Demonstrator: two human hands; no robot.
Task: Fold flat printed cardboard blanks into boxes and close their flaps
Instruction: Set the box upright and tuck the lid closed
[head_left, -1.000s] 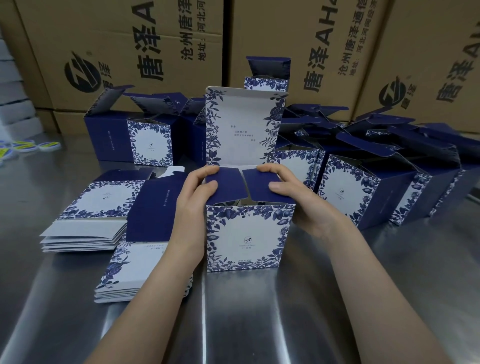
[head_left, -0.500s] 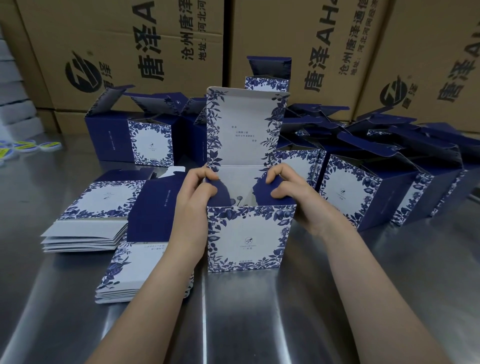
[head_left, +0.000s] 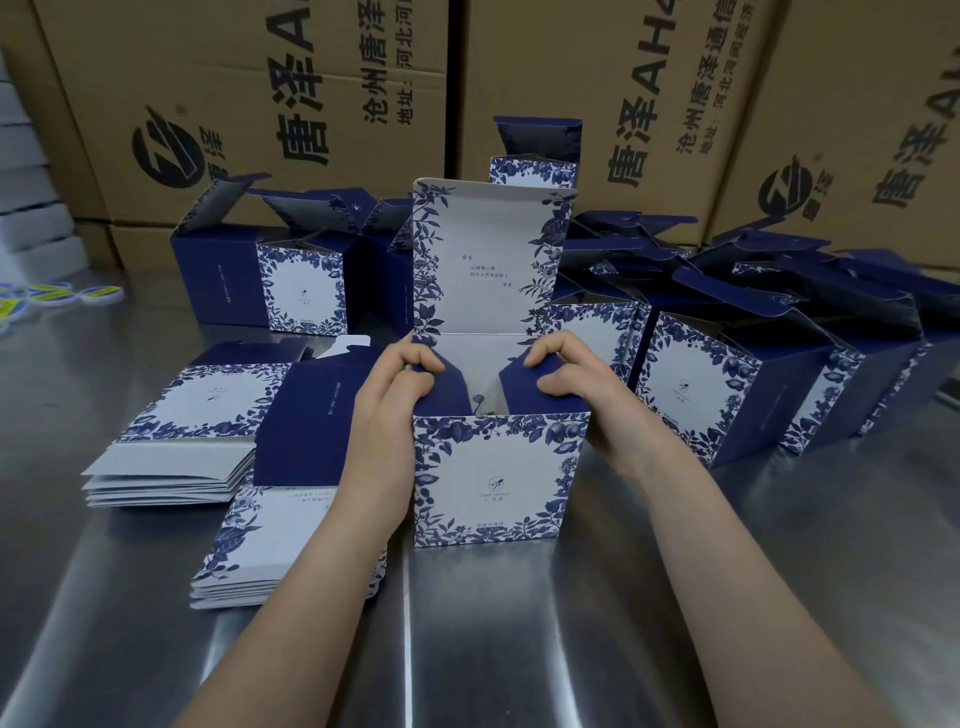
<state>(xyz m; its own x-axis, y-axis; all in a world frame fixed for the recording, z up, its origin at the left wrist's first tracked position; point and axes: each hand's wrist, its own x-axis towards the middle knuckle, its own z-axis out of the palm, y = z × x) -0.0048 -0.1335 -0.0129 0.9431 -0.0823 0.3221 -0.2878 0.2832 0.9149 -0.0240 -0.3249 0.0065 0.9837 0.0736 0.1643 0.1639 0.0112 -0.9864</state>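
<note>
I see the box standing upright on the steel table, right in front of me, its blue floral front panel facing the camera. Its lid flap stands straight up at the back, with a white inside and small print in the middle. My left hand has its fingers curled over the left side flap. My right hand grips the right side flap the same way. Both navy flaps tilt inward over the open top, with a gap between them that shows the white interior.

Two stacks of flat blanks lie to the left of the box, the nearer one partly under my left forearm. Folded boxes with raised lids crowd the right side and the back. Brown shipping cartons with black printing form a wall behind everything.
</note>
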